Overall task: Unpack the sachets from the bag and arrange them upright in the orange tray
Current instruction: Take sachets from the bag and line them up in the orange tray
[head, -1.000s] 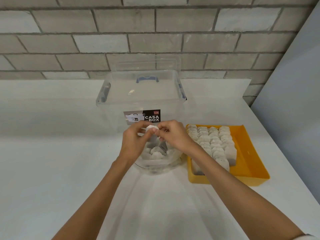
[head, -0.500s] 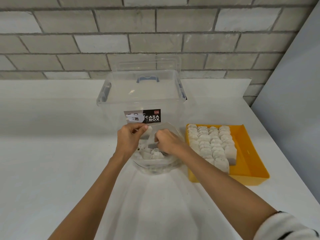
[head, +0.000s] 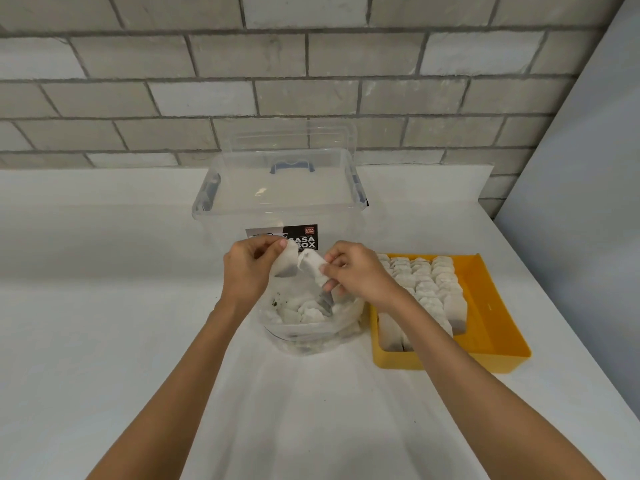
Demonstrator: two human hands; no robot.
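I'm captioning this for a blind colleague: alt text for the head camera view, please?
Above a clear bag of sachets on a white table, the left hand pinches one white sachet and the right hand a second sachet. To the right, an orange tray holds rows of upright sachets; a clear storage box stands behind the bag.

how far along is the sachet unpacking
Done: several rows of upright sachets fill most of the orange tray, its right strip bare. In hand: the left hand pinches a lifted sachet, the right hand a second sachet, above the clear bag. Left: a heap of loose sachets inside that bag.
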